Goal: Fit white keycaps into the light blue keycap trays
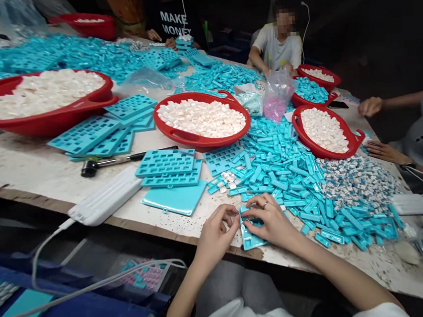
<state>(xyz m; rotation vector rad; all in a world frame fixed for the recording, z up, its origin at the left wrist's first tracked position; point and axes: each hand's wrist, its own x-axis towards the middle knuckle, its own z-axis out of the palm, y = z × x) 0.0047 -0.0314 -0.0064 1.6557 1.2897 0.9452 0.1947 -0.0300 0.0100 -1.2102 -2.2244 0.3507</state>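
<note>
Both hands, left (220, 230) and right (267, 218), touch a turquoise frame (251, 239) on the worktop (82, 183), left of the loose turquoise pieces (291, 171); fingers curled, possibly pinching something too small to identify.

White table (154, 229) bears red baskets (204, 140) and turquoise pieces (275, 160).
</note>
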